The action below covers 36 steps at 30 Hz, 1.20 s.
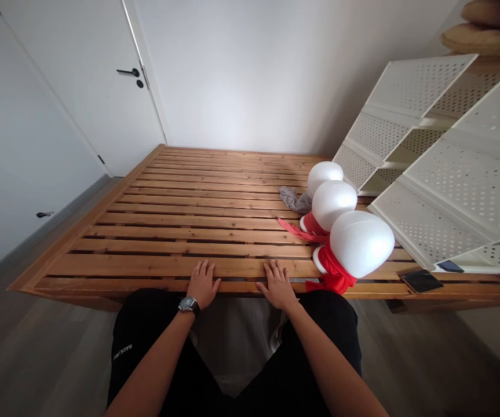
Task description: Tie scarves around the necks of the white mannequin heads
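My left hand [203, 284] rests on the near edge of the slatted wooden bed base [215, 218], fingers stretched out and nothing in it. A wristwatch [188, 304] is on that wrist. My right hand [277, 285] lies on the same edge with its fingers spread, also holding nothing. To its right stand three white foam mannequin heads in a row. The nearest head [361, 243] has a red scarf [334, 272] around its neck. Red cloth [313, 223] wraps the neck of the middle head [335, 204]. By the farthest head [325, 175] is a crumpled grey cloth [295, 199].
White perforated racks [453, 179] stand on the right side of the slats. A dark phone-like slab [422, 281] lies near the front edge. Brown rounded objects [484, 39] sit at the upper right. A white door [80, 75] is at the left.
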{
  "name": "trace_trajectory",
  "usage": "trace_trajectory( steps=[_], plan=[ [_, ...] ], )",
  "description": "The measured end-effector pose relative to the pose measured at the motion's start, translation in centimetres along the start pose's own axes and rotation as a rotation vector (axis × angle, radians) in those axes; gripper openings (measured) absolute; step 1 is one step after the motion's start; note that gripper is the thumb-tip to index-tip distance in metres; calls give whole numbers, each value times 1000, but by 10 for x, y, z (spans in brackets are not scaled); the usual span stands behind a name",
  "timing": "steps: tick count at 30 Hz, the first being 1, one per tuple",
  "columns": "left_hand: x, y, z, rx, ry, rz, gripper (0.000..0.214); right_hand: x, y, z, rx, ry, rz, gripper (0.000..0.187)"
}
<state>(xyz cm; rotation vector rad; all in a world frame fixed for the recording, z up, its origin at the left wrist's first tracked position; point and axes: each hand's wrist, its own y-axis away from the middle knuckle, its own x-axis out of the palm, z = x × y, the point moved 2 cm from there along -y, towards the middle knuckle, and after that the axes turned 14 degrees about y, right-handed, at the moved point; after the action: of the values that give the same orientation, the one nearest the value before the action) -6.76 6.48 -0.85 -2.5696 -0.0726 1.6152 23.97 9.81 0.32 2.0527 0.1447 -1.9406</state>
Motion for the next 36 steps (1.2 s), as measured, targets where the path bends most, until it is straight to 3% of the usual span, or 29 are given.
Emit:
trace_trajectory(
  steps=[36],
  plan=[
    [0, 1, -2, -8, -2, -17, 61, 4, -1, -1, -6, 7, 1, 85]
  ],
)
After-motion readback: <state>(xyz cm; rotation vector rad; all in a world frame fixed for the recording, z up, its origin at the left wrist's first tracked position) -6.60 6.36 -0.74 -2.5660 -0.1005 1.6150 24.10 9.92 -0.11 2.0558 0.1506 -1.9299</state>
